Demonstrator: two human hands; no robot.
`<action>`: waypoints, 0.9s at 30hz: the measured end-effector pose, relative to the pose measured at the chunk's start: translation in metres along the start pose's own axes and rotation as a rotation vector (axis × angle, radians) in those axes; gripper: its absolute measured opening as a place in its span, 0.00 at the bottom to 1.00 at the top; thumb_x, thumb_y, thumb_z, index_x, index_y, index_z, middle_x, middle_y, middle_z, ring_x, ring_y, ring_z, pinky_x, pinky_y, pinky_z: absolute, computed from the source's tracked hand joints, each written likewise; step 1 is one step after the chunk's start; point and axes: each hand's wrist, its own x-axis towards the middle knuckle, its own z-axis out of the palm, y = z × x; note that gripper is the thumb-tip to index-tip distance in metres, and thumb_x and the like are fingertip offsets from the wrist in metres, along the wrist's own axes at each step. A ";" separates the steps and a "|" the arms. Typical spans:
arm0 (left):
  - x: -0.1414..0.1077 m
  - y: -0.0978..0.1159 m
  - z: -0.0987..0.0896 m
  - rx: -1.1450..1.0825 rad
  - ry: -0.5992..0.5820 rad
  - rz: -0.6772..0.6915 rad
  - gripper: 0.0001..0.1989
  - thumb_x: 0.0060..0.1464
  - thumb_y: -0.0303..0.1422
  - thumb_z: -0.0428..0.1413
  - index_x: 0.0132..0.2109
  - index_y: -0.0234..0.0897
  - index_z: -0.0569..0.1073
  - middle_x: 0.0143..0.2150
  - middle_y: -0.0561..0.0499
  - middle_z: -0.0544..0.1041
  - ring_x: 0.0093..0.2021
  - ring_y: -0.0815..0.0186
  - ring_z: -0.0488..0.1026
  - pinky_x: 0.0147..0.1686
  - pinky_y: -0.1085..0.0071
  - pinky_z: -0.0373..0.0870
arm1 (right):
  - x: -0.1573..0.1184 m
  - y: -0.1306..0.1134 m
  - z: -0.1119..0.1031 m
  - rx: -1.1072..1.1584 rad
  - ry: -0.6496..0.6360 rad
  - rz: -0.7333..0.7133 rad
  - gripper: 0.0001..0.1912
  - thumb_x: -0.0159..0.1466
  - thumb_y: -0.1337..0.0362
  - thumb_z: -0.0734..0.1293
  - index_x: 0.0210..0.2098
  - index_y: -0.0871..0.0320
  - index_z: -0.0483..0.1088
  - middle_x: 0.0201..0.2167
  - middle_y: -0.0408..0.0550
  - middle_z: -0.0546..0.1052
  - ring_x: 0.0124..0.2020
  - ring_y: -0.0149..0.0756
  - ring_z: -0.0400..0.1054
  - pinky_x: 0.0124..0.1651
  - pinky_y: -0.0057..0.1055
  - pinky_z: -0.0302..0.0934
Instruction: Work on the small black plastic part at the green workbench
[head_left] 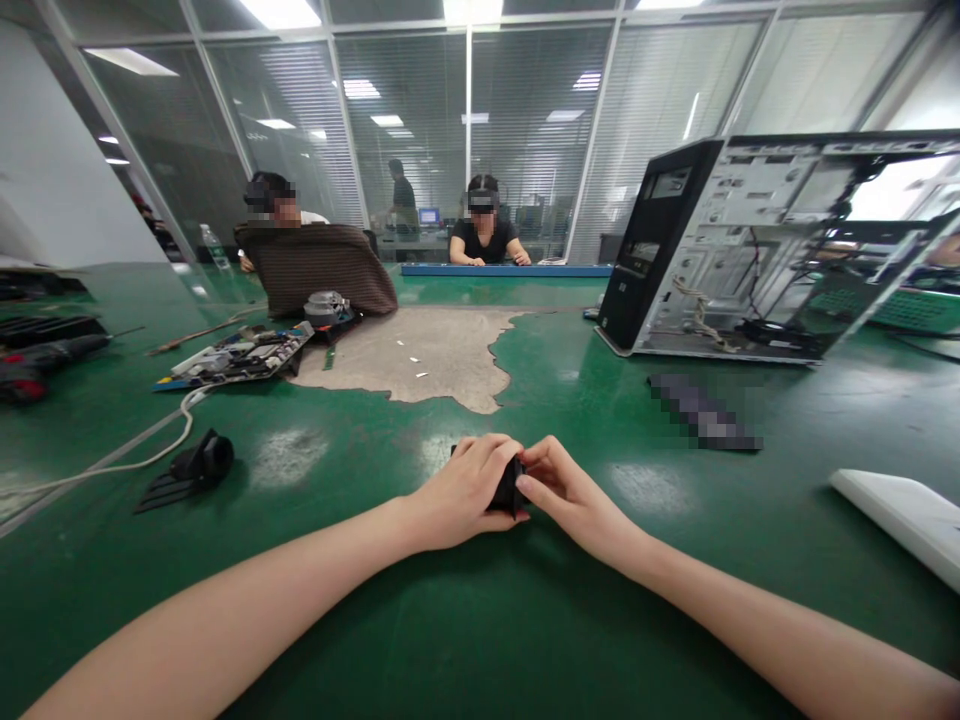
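In head view, below the centre of the frame, clasping black part [507,488] from above with left hand [471,485] and pinching its right edge with right hand [564,488]. Mostly covered; not clear if resting on table [427,640]. By plastic look, likely light, stiff and a little slippery, perhaps breakable at thin edges. Better to take hold at both sides, with gentle pressure.

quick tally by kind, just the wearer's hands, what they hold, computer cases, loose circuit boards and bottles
Wearer's hands (left hand, right hand): 2
Held black object, partly hidden by fingers: 1
Computer case, side open: 1
Loose circuit board: 1
Bottle: 1
Total: 6
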 end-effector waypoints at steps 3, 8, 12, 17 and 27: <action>0.000 0.000 0.000 0.004 -0.007 -0.004 0.30 0.48 0.37 0.58 0.53 0.33 0.52 0.51 0.40 0.63 0.52 0.55 0.60 0.49 0.59 0.58 | -0.001 -0.002 0.000 -0.029 -0.027 0.031 0.07 0.63 0.61 0.59 0.38 0.56 0.56 0.31 0.42 0.66 0.32 0.31 0.65 0.35 0.31 0.64; 0.000 0.000 0.000 0.004 0.000 -0.005 0.29 0.48 0.36 0.58 0.52 0.35 0.52 0.50 0.42 0.63 0.51 0.56 0.60 0.48 0.59 0.58 | -0.004 -0.003 -0.002 -0.098 -0.065 -0.077 0.08 0.61 0.65 0.61 0.40 0.56 0.58 0.36 0.45 0.65 0.38 0.33 0.65 0.40 0.33 0.66; 0.000 0.001 0.001 0.002 0.006 -0.013 0.29 0.48 0.35 0.57 0.53 0.36 0.51 0.51 0.41 0.63 0.51 0.56 0.60 0.48 0.59 0.58 | -0.005 -0.001 -0.003 -0.193 -0.027 -0.181 0.08 0.61 0.67 0.61 0.41 0.55 0.60 0.40 0.47 0.64 0.42 0.35 0.63 0.44 0.36 0.65; 0.000 0.002 0.000 0.002 0.000 -0.016 0.29 0.49 0.36 0.57 0.53 0.35 0.52 0.51 0.41 0.63 0.52 0.55 0.60 0.49 0.58 0.58 | -0.001 -0.002 -0.001 -0.128 0.022 -0.090 0.05 0.62 0.63 0.60 0.38 0.56 0.59 0.36 0.46 0.65 0.38 0.34 0.65 0.38 0.33 0.66; -0.001 0.002 0.000 0.014 -0.001 -0.012 0.29 0.48 0.34 0.58 0.53 0.34 0.52 0.50 0.41 0.63 0.51 0.56 0.60 0.49 0.59 0.59 | -0.004 -0.001 -0.001 -0.083 -0.050 -0.076 0.08 0.61 0.65 0.62 0.40 0.55 0.60 0.38 0.46 0.66 0.41 0.35 0.65 0.44 0.36 0.65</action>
